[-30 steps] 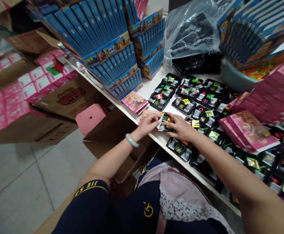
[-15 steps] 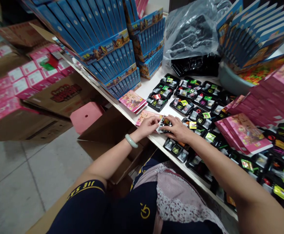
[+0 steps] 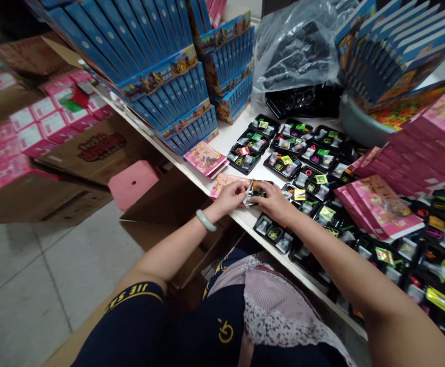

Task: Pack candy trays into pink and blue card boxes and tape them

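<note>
At the table's near edge, a pink box [image 3: 226, 184] lies flat with its end toward my hands. My left hand [image 3: 233, 196] is closed, pinching the pale flap at the end of this box. Curved over a black tray [image 3: 259, 186] with small items in it, my right hand [image 3: 272, 201] grips it at the box's end. How far the tray sits inside the box is hidden by my fingers. Just beyond lie a few more pink boxes [image 3: 205, 157]. Filled black trays [image 3: 273, 233] stand close to my right wrist.
Stacked blue boxes [image 3: 165, 97] rise at the back left. A plastic bag [image 3: 295, 56] of black trays and a grey basin [image 3: 363, 122] stand at the back. Pink boxes [image 3: 383, 204] lie over filled trays at right. An opened carton [image 3: 157, 219] sits below the table edge.
The view has shifted slightly. Both hands stay at the pink box's end, and the black tray and flap between them have moved only a little.
</note>
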`<state>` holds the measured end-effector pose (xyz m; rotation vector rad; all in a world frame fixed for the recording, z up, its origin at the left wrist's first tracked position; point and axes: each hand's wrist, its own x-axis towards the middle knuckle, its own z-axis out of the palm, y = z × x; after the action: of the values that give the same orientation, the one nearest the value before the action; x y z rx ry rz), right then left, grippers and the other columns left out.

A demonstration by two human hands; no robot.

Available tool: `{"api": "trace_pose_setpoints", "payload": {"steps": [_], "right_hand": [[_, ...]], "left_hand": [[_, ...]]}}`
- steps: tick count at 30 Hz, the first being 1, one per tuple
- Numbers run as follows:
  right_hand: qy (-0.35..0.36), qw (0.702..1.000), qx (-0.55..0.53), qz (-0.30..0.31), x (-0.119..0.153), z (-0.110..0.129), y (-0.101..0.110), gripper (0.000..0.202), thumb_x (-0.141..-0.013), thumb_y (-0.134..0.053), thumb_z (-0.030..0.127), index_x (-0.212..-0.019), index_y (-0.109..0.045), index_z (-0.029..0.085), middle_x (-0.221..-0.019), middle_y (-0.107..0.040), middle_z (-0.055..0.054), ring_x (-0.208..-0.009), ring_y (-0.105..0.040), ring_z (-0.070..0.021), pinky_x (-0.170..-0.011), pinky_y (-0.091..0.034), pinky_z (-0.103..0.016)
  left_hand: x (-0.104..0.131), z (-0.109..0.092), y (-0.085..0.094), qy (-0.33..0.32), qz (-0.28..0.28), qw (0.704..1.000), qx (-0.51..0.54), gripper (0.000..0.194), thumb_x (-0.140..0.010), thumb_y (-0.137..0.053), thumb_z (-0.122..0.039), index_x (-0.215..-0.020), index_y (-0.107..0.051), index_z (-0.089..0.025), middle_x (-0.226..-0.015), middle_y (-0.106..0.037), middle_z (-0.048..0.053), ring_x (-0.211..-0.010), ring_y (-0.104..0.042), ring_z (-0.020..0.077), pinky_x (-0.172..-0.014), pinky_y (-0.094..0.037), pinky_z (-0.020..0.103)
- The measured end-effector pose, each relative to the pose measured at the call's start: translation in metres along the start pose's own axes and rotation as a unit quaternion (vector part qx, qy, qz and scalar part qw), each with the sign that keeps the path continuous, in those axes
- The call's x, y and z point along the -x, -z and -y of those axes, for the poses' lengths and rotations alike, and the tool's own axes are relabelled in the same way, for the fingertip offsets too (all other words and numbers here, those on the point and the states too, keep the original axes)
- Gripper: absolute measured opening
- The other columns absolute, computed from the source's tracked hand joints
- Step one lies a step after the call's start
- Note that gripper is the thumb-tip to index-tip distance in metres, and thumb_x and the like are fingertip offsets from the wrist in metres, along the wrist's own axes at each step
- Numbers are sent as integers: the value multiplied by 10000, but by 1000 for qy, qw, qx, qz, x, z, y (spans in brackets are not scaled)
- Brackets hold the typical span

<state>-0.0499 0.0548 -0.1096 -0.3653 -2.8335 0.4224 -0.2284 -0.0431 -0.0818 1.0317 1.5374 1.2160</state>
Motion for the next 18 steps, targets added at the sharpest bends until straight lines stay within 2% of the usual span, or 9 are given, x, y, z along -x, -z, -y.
{"api": "trace_pose_setpoints", "payload": {"steps": [5,9,13,18], "right_hand": [[-25,998,39,43,-1,5,3,324,-923,-594,270,-1231,-658,345,-1418,-492,-116,-1288,-398,-325,-1008,-319,-539],[-42,997,50,35,-2,7,5,316,-942,-564,275,-1234,-662,346,-1367,-540,-114,-1247,-420,-313,-1012,-296,-519],[-40,998,49,27,-5,9,7,271,-950,-555,277,-1171,-700,337,-1152,-648,-91,-1109,-481,-266,-1019,-259,-485],[-44,995,87,37,-12,18,12,290,-958,-488,187,-1126,-716,246,-954,-670,-106,-955,-492,-247,-938,-274,-430]], "left_hand": [[-2,9,-10,-14,-24,999,-45,170,-731,-582,-224,-649,-452,-151,-1024,-639,78,-635,-572,88,-483,-517,205],[-4,7,-14,-22,-30,996,-85,87,-734,-547,-186,-685,-480,-158,-891,-623,36,-570,-533,80,-472,-502,211],[-5,4,-13,-18,-18,995,-99,84,-723,-551,-168,-672,-485,-160,-821,-598,16,-581,-533,91,-478,-510,219],[-7,6,-13,-25,-21,997,-77,98,-715,-573,-179,-668,-488,-159,-854,-626,27,-636,-549,96,-501,-517,202]]}}
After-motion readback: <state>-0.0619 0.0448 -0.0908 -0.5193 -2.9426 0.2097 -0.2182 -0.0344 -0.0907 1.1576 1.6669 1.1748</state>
